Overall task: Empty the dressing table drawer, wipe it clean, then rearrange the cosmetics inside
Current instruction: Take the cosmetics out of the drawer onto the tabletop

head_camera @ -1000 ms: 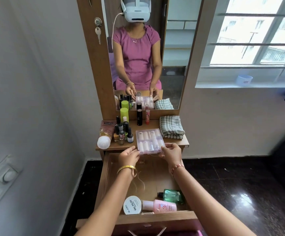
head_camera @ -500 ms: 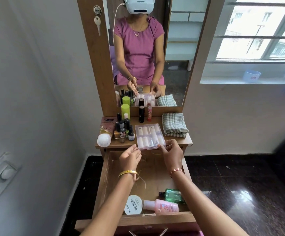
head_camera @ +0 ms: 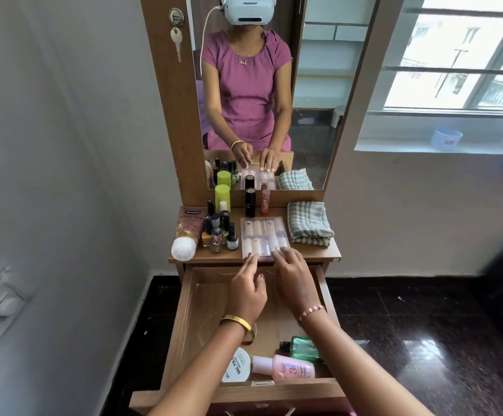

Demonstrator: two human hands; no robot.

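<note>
The wooden drawer [head_camera: 205,310] stands pulled out under the dressing table top [head_camera: 333,253]. At its front lie a white nail polish remover tub [head_camera: 239,367], a pink bottle [head_camera: 289,369] and a green bottle [head_camera: 306,348]. A clear plastic box [head_camera: 263,232] of several pale tubes lies flat on the table top. My right hand [head_camera: 293,277] rests its straight fingertips on the box's near edge. My left hand [head_camera: 248,294] hovers over the drawer just short of the box, fingers relaxed, holding nothing.
On the table top, a Vaseline tube [head_camera: 187,232], several nail polish bottles [head_camera: 220,232], a lime bottle [head_camera: 222,195], a black lipstick [head_camera: 250,202] and a red lip balm [head_camera: 265,202] stand left and behind. A folded checked cloth [head_camera: 309,223] lies right. A mirror [head_camera: 313,85] rises behind; wall at left.
Both hands held the clear box at the table's front edge; now it lies further in on the top. The left hand has let go; the right keeps only fingertips on it.
</note>
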